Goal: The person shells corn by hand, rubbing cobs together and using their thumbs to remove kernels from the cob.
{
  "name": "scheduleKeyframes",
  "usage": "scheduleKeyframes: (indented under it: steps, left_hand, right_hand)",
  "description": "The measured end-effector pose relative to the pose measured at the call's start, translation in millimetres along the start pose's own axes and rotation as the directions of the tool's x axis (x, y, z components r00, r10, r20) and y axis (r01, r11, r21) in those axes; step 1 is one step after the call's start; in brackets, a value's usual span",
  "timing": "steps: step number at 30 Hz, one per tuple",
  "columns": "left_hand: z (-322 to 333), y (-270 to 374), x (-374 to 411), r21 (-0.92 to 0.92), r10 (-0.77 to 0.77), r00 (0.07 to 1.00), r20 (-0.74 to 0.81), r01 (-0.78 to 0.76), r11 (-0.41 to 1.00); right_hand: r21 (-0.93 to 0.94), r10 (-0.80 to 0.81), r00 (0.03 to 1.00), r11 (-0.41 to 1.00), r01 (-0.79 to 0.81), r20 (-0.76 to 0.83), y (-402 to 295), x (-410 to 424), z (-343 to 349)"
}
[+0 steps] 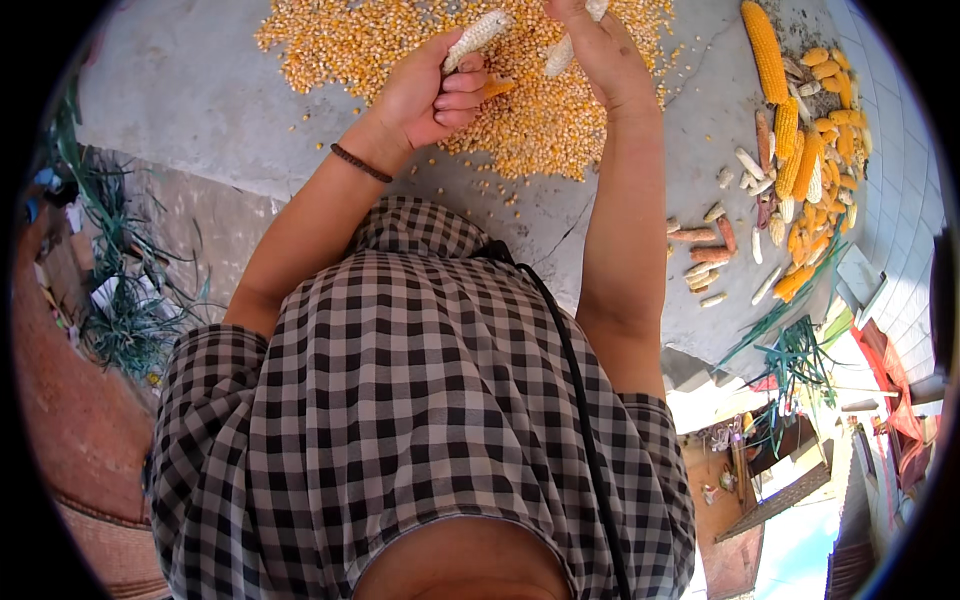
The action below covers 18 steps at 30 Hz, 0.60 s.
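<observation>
My left hand (442,101), with a braided bracelet at its wrist, is closed around a whitish, mostly bare corn cob (478,37). A piece with orange-yellow kernels (497,86) shows beneath its fingers. To the right, my right hand (609,56) grips another pale corn cob (559,57), whose ends show on either side of the hand; its fingertips are partly cut off by the top of the picture. Both hands are over a wide spread of loose yellow corn kernels (544,142) on a grey concrete surface (187,90).
Right of my right arm, unshelled yellow corn ears (765,52) lie beside a heap of smaller ears (814,225). Several bare white and reddish cobs (709,253) are scattered nearer. Long green leaves (799,352) hang by the right edge; more leafy plants (135,322) stand at the left.
</observation>
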<state>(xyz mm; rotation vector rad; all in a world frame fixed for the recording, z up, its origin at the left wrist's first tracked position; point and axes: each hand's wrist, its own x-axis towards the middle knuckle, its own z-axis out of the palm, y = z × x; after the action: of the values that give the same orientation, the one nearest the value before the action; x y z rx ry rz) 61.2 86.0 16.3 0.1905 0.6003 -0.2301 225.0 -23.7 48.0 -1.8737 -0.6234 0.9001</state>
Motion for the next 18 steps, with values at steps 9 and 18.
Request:
scheduleKeyframes:
  steps: [9, 18]
  left_hand:
    - [6.1, 7.0, -13.5, 0.211, 0.017, 0.999, 0.033, -0.023, 0.977]
    - [3.5, -11.2, -17.2, 0.261, -0.033, 0.999, 0.040, 0.022, 0.965]
  right_hand:
    - [0.037, 0.253, 0.960, 0.968, -0.250, -0.125, 7.0, -17.4, -2.7]
    - [0.426, 0.085, 0.992, 0.904, -0.038, -0.092, 31.2, -48.8, 27.0]
